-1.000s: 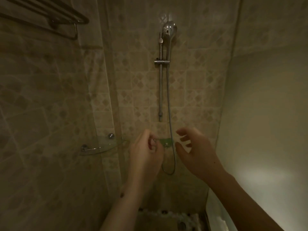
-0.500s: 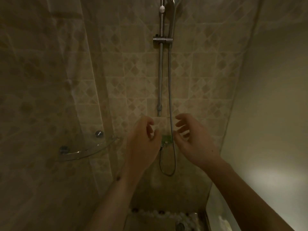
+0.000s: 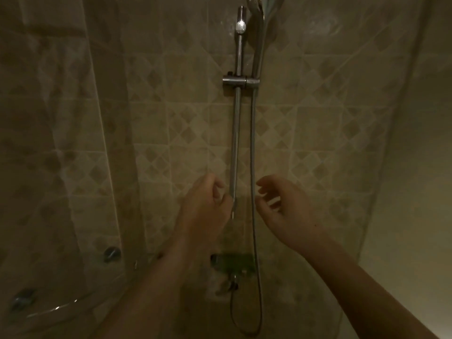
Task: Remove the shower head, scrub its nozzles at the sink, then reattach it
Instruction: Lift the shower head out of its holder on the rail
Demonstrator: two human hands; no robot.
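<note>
Dim tiled shower. The shower head (image 3: 263,11) sits in its holder atop the rail (image 3: 236,133) — not yet removed. Below, left hand (image 3: 208,206) loosely curled, right hand (image 3: 283,204) spread, both holding nothing — everything remains.

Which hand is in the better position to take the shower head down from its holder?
Probably the right hand. It is open and empty, directly beside the hose that runs up to the shower head in its holder. The left hand is curled near the rail's lower end, on the far side.
</note>
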